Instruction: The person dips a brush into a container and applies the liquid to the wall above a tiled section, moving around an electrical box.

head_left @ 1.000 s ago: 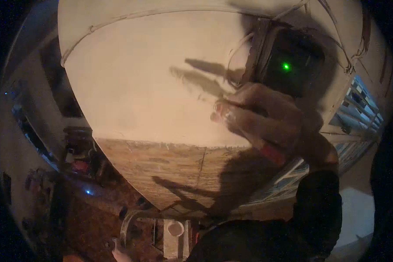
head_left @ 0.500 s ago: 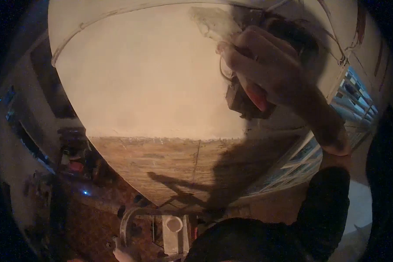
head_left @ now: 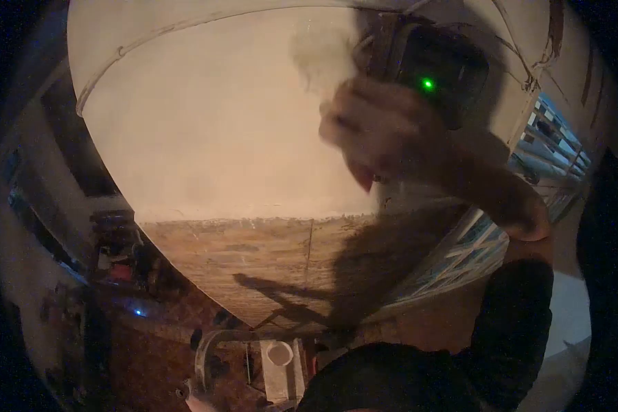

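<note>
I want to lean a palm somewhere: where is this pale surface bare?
The broad patch left of your right hand, between the curved cord above and the brown band below, looks bare. It's crowded at upper right, around the dark box with the green light.

Pale, narrow board (head_left: 275, 385) with a round container on it
The board sits low in the view above a dim reddish-brown floor (head_left: 134, 343), beside a curved bar (head_left: 202, 357). The pale, open-topped container (head_left: 279, 353) rests upright near its far end; its contents are too dim to identify, and what lies on the floor is unclear.
</note>
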`<state>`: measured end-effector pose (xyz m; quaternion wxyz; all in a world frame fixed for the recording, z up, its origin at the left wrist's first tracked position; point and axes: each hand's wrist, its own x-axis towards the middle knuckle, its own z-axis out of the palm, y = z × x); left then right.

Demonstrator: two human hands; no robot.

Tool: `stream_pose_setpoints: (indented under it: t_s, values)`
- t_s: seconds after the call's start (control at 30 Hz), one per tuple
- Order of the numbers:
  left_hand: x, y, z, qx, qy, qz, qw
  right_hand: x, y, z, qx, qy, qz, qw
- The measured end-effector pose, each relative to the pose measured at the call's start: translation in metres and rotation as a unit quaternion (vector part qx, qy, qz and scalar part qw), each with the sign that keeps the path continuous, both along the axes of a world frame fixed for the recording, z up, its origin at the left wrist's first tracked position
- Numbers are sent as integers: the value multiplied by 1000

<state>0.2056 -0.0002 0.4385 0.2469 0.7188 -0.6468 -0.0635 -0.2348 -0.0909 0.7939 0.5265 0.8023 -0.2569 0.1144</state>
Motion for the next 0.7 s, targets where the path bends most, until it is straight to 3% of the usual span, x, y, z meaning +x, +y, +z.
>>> stream_pose_setpoints:
  t_s: [0.07, 0.17, 0.27, 0.33, 0.43, 0.53, 0.7]
  values:
    - [-2, -1, 2, 46, 22, 14, 999, 4, 3, 0, -1, 5, 4, 1000]
    - [31, 4, -52, -54, -44, -22, 997, 8, 11, 15, 3, -31, -9, 999]
    - [-4, 3, 8, 25, 15, -4, 1000, 0, 6, 11, -2, -26, -28, 999]
    - [1, 3, -3, 12, 16, 0, 1000, 2, 2, -9, -4, 9, 0, 1000]
    - [9, 0, -20, 20, 34, 9, 999, 9, 13, 7, -20, -1, -5, 1000]
    - [11, 1, -22, 16, 49, 2, 999, 2, 7, 15, 26, -29, -28, 999]
    - [13, 0, -28, -25, 64, -20, 997, 7, 11, -24, 87, 3, 1, 996]
